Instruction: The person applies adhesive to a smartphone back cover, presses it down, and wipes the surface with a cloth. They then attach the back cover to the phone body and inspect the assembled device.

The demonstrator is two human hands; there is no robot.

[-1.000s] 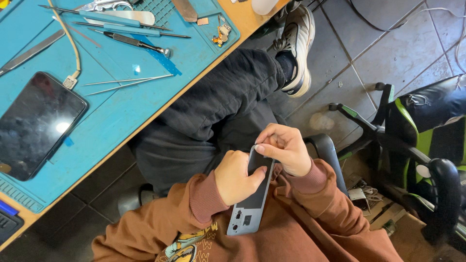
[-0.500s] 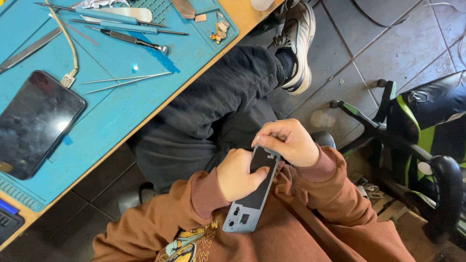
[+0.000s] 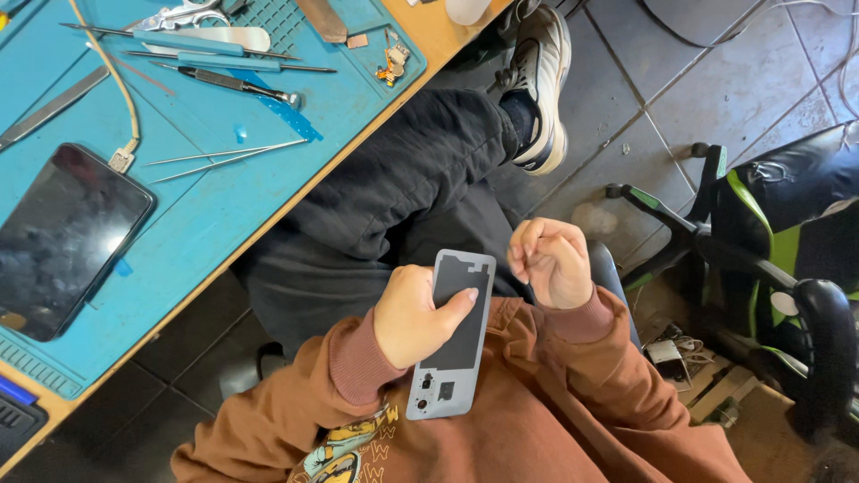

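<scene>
My left hand (image 3: 412, 317) holds a grey phone back cover (image 3: 458, 353) over my lap, inner side up, with the thumb lying across its dark inner panel. The camera cut-out end points toward my chest. My right hand (image 3: 550, 264) hovers just right of the cover's top edge. Its fingers are curled together and are not touching the cover. I cannot make out anything between them.
A blue work mat (image 3: 224, 215) on the wooden desk at left carries a dark phone (image 3: 63, 237) with a cable (image 3: 116, 107), tweezers (image 3: 224, 159), screwdrivers (image 3: 237, 82) and other tools. A black and green chair (image 3: 769, 241) stands on the tiled floor at right. My crossed leg ends in a shoe (image 3: 541, 85).
My right hand was pressed on the cover's top end and has lifted off to the right, fingers curled. The left hand still holds the cover, which now shows more of its inner face.
</scene>
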